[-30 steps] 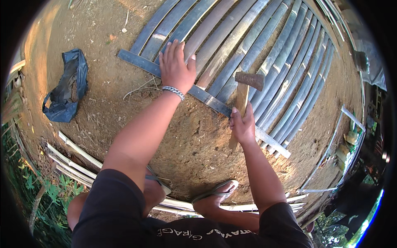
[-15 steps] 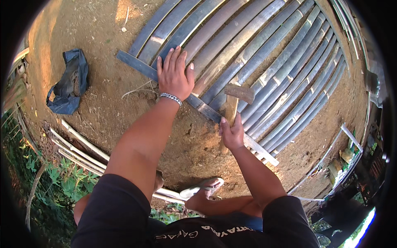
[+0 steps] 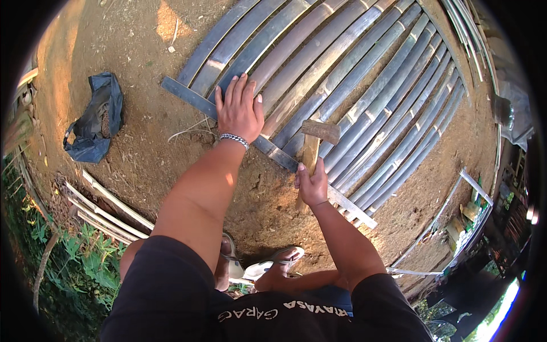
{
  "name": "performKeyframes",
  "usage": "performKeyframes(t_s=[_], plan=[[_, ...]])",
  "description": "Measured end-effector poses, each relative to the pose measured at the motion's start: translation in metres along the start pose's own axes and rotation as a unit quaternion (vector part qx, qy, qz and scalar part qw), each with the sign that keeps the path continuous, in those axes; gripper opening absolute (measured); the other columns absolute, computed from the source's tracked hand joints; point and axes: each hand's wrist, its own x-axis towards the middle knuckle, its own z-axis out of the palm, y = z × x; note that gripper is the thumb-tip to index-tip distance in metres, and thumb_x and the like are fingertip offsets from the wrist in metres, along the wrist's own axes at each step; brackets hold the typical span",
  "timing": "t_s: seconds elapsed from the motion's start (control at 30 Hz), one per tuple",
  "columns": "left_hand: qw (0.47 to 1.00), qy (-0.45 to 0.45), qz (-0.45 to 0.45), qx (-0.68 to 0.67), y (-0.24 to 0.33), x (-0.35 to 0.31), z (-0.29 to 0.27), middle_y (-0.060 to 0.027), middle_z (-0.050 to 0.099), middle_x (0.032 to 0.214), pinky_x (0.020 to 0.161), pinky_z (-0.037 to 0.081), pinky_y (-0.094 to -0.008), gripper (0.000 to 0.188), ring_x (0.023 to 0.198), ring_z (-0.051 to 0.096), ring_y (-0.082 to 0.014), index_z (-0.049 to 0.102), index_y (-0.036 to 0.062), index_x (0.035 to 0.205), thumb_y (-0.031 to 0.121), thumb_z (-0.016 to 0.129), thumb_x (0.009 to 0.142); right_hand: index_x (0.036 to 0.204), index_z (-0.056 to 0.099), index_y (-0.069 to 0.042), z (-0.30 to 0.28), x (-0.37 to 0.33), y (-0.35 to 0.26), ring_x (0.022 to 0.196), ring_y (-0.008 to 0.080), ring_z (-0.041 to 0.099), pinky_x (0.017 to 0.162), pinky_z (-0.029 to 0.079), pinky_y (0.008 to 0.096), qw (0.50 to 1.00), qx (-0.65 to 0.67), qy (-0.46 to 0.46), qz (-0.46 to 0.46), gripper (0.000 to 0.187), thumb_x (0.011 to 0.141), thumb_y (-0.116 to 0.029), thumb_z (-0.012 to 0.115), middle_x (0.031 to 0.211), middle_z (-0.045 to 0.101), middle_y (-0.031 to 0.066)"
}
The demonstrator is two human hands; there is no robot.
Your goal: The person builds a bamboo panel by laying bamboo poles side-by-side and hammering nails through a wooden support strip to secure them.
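Observation:
A panel of split bamboo slats (image 3: 310,82) lies on the ground, its dark strips side by side across a flat crosspiece (image 3: 191,97) at the near end. Flat on the slat ends near that crosspiece rests my left hand (image 3: 240,112), fingers stretched forward, a bracelet at its wrist. My right hand (image 3: 313,185) is wrapped round the wooden handle of a hammer (image 3: 310,149). The hammer's blocky head (image 3: 321,131) points away from me, over the slats. The lower end of the handle shows below my fist.
Left of the panel, a dark plastic bag (image 3: 94,122) lies open on the dirt with small brownish bits inside. Pale poles (image 3: 114,205) border green plants (image 3: 85,256) at lower left. A light frame (image 3: 467,216) lies at the right. My sandalled feet (image 3: 279,262) stand below.
The view has shifted slightly, with the panel and right hand sitting a little further left in the picture. Both hands keep their places on the slats and hammer. My left foot shows more.

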Motion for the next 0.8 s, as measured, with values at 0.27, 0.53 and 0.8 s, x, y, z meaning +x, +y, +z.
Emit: performKeyframes(t_s=[0.27,0.53,0.8], plan=[[1.0,-0.016,0.002,0.002,0.0,0.004,-0.003,-0.0105,0.05,0.155,0.125,0.018,-0.063,0.041,0.15,0.038,-0.0308,0.059,0.01,0.139,0.029,0.051,0.103,0.114,0.05,0.0,0.0,-0.015,-0.033,0.065,0.0137,0.064,0.056,0.052,0.0332,0.999,-0.012,0.002,0.04,0.03,0.107,-0.026,0.061,0.077,0.063,0.0079],[0.999,-0.033,-0.008,-0.02,-0.001,0.001,-0.004,-0.0098,0.05,0.155,0.125,0.018,-0.0618,0.039,0.152,0.036,-0.0301,0.059,0.0112,0.138,0.028,0.05,0.104,0.128,0.051,0.003,-0.02,-0.082,-0.091,0.067,0.0278,0.067,0.061,0.052,0.0429,0.951,-0.3,0.045,-0.058,0.039,0.104,-0.026,0.063,0.074,0.065,0.017],[0.999,-0.033,-0.009,-0.026,0.001,0.003,0.0,-0.0078,0.05,0.156,0.125,0.02,-0.0613,0.039,0.151,0.037,-0.0281,0.058,0.0125,0.138,0.029,0.051,0.104,0.146,0.042,0.003,-0.008,-0.112,-0.066,0.085,0.0485,0.069,0.073,0.055,0.0518,0.938,-0.301,0.038,-0.17,0.055,0.096,-0.007,0.064,0.101,0.067,0.0304]])
